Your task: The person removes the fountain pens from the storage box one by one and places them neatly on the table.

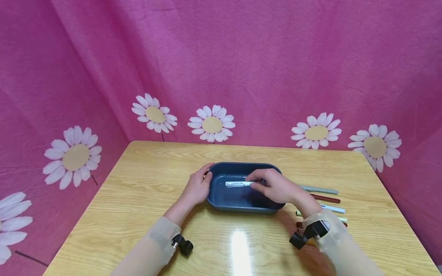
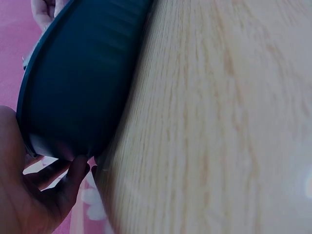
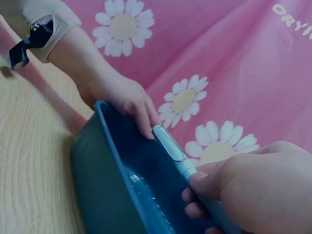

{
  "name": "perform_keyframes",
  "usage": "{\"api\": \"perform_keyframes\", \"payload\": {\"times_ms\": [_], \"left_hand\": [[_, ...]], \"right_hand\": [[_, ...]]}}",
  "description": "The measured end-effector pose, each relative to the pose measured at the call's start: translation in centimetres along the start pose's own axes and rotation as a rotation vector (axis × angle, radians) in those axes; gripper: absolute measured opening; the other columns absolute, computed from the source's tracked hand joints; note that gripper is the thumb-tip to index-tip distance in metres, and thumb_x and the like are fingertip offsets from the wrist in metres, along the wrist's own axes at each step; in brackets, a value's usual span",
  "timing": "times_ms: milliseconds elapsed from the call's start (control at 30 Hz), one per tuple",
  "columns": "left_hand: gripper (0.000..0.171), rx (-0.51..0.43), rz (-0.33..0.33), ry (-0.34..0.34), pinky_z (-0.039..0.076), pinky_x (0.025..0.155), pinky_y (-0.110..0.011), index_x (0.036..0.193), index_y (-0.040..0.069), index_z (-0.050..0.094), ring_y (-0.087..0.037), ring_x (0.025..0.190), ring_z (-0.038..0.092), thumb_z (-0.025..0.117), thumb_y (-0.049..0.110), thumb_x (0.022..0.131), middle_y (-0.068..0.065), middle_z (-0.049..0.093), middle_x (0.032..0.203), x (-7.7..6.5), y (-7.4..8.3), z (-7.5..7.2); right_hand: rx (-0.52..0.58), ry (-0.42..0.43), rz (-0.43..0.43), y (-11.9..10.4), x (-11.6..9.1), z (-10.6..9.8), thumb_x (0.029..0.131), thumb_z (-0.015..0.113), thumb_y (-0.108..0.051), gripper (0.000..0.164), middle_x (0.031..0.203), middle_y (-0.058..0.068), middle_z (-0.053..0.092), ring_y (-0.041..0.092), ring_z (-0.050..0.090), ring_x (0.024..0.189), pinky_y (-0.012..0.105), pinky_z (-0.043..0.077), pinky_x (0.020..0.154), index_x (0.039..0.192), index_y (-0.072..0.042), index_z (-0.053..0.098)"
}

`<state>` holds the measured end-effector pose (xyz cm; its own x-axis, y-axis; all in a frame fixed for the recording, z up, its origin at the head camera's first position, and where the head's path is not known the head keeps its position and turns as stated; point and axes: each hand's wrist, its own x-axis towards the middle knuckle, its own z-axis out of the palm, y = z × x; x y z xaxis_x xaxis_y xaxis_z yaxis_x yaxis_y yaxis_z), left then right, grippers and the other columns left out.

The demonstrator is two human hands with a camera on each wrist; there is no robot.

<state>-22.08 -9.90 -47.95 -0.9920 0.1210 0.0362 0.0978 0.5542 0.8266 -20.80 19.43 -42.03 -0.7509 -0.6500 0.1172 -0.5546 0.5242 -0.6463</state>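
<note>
A dark blue oblong bin (image 1: 221, 197) stands on the table in the head view. My left hand (image 1: 197, 188) grips its left end, thumb at the rim and fingers along the outer wall; the left wrist view shows those fingers (image 2: 77, 173) against the wall. Over the bin's inside, my right hand (image 1: 276, 186) pinches a white capped pen (image 1: 235, 184) between thumb and fingers. Its clip end points left, toward the left hand, and the clip shows plainly on the pen (image 3: 170, 144) in the right wrist view.
Several pens lie in a column right of the bin, among them a grey pen (image 1: 321, 190), a dark red pen (image 1: 326, 198) and a light blue pen (image 1: 333, 208). My right forearm partly covers them. A pink curtain (image 1: 255, 76) with daisies hangs behind the wooden table (image 1: 155, 168).
</note>
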Motion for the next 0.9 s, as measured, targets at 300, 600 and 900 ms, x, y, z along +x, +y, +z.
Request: {"api": "perform_keyframes", "payload": {"times_ms": [300,600,900], "left_hand": [[0.044,0.01,0.019,0.002,0.041,0.116,-0.055,0.157,0.014,0.052,-0.035,0.134,0.057,0.044,0.023,0.115,-0.017,0.06,0.147,0.1,0.0,-0.1],[0.045,0.01,0.01,0.005,0.04,0.116,-0.055,0.158,0.014,0.051,-0.035,0.137,0.055,0.044,0.024,0.115,-0.017,0.058,0.15,0.1,-0.1,-0.1],[0.045,0.01,-0.009,0.005,0.04,0.116,-0.056,0.159,0.016,0.05,-0.036,0.138,0.054,0.044,0.026,0.115,-0.016,0.058,0.151,0.0,0.0,0.0]], "right_hand": [[-0.022,0.053,-0.01,-0.8,-2.4,-1.4,0.105,0.066,-0.007,0.022,0.119,-0.002,0.071,0.015,0.067,0.108,0.038,0.058,0.091,0.125,-0.01,0.074],[-0.048,0.092,0.001,-1.0,-5.2,-2.4,0.105,0.066,-0.006,0.022,0.118,-0.006,0.071,0.012,0.067,0.105,0.036,0.059,0.09,0.124,-0.013,0.074],[-0.061,0.164,0.022,-0.6,-7.6,-3.2,0.103,0.067,-0.003,0.024,0.11,-0.008,0.071,0.011,0.064,0.094,0.033,0.06,0.083,0.121,-0.017,0.074]]}}
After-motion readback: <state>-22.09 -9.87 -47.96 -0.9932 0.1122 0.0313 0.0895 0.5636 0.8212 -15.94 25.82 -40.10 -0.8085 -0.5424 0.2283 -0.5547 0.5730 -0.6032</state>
